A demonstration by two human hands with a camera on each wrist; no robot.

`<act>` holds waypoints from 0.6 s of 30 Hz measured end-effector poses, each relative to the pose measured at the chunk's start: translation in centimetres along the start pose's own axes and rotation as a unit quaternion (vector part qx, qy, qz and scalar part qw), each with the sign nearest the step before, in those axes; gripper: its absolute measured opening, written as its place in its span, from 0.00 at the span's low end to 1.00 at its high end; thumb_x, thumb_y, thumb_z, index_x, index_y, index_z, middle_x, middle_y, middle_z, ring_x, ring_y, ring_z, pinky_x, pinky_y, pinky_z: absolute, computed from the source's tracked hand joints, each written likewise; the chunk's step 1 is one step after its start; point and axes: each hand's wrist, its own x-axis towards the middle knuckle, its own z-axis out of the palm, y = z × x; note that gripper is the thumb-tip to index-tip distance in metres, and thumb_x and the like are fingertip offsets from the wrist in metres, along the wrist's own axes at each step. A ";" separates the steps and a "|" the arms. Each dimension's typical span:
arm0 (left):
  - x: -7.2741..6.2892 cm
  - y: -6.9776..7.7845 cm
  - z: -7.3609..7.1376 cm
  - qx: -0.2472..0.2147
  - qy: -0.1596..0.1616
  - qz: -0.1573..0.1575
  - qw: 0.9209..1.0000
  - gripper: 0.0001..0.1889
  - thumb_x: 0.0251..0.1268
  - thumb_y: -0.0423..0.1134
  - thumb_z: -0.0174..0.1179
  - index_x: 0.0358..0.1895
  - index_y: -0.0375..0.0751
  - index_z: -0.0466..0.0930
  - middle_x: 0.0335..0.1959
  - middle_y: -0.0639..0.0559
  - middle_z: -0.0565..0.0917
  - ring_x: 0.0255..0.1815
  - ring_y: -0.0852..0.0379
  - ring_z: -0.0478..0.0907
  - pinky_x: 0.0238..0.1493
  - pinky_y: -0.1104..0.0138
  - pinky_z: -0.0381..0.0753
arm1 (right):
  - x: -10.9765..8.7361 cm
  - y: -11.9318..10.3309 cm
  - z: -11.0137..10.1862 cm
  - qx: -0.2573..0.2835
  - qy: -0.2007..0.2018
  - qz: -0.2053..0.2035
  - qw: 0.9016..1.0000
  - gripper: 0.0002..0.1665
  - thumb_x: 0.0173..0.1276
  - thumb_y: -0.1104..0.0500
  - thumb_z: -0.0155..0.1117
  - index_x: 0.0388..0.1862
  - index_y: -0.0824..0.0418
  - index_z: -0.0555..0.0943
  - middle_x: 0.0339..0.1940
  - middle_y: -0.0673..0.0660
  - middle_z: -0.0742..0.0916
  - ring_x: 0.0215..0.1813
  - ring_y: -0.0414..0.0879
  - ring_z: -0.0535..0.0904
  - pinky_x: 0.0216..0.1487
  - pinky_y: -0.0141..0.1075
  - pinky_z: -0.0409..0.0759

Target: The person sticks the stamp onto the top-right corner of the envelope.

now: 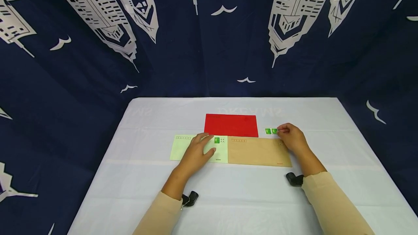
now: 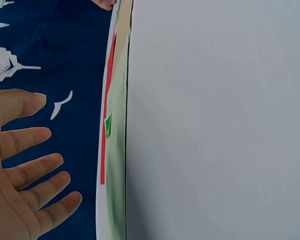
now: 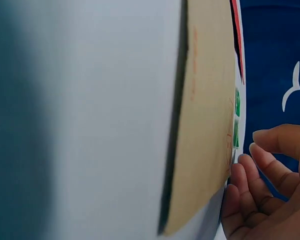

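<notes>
My left hand is over a light green envelope, its fingers and thumb spread and nothing held. In the left wrist view the left fingers are apart from each other. One green stamp sits near the envelope's upper right. My right hand is by the upper right corner of a tan envelope, its fingertips close beside two green stamps on the table. In the right wrist view the right fingers are bent, with a small gap between thumb and forefinger and nothing visible there.
A red envelope lies behind the green and tan ones. All rest on a white-covered table. A dark blue cloth with white building and bird prints hangs beyond the table's back edge.
</notes>
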 end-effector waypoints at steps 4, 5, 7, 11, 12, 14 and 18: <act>0.1 0.2 0.3 0.005 -0.009 0.005 1.000 0.28 0.71 0.46 0.62 0.72 0.48 0.72 0.74 0.47 0.70 0.76 0.46 0.65 0.74 0.51 0.71 | 0.3 -0.2 -0.3 -0.003 -0.021 0.017 1.000 0.17 0.73 0.59 0.57 0.55 0.68 0.78 0.49 0.65 0.84 0.47 0.51 0.79 0.42 0.32 0.75; 0.1 0.2 0.3 0.008 -0.011 0.006 1.000 0.28 0.71 0.46 0.62 0.72 0.49 0.72 0.74 0.47 0.70 0.76 0.46 0.65 0.74 0.51 0.71 | 0.3 -0.3 -0.3 -0.004 -0.026 0.021 0.999 0.18 0.73 0.59 0.57 0.56 0.68 0.78 0.49 0.65 0.84 0.47 0.52 0.79 0.43 0.33 0.75; 0.1 0.3 0.4 0.011 -0.017 0.008 1.000 0.28 0.71 0.47 0.62 0.73 0.50 0.72 0.74 0.48 0.70 0.76 0.47 0.65 0.75 0.51 0.71 | 0.5 -0.4 -0.5 -0.006 -0.036 0.028 0.999 0.18 0.73 0.59 0.58 0.56 0.69 0.78 0.49 0.65 0.84 0.48 0.53 0.78 0.44 0.35 0.75; 0.1 0.7 0.6 0.015 -0.026 0.016 0.999 0.28 0.71 0.46 0.62 0.72 0.49 0.72 0.73 0.47 0.70 0.76 0.46 0.66 0.74 0.50 0.71 | 0.7 -0.4 -0.6 -0.014 -0.045 0.034 0.998 0.18 0.74 0.59 0.58 0.56 0.69 0.78 0.48 0.65 0.83 0.47 0.53 0.78 0.45 0.36 0.75; 0.1 0.8 0.6 0.015 -0.027 0.018 0.999 0.28 0.71 0.46 0.62 0.72 0.48 0.72 0.73 0.47 0.71 0.76 0.45 0.66 0.74 0.50 0.72 | 0.8 -0.4 -0.6 -0.015 -0.046 0.036 0.998 0.18 0.74 0.59 0.58 0.56 0.69 0.78 0.48 0.65 0.83 0.47 0.52 0.78 0.44 0.36 0.75; 0.1 1.0 0.8 0.017 -0.029 0.023 0.999 0.28 0.71 0.46 0.62 0.72 0.48 0.72 0.73 0.47 0.71 0.75 0.45 0.66 0.73 0.51 0.72 | 0.9 -0.4 -0.6 -0.017 -0.047 0.041 0.998 0.18 0.74 0.59 0.58 0.56 0.69 0.78 0.48 0.65 0.83 0.47 0.52 0.78 0.44 0.36 0.74; 0.2 1.2 1.1 0.020 -0.034 0.033 0.999 0.28 0.71 0.46 0.62 0.72 0.48 0.72 0.73 0.47 0.71 0.75 0.46 0.67 0.73 0.52 0.73 | 1.1 -0.4 -0.6 -0.016 -0.048 0.058 0.997 0.19 0.75 0.59 0.57 0.58 0.69 0.77 0.48 0.64 0.82 0.47 0.53 0.77 0.46 0.37 0.75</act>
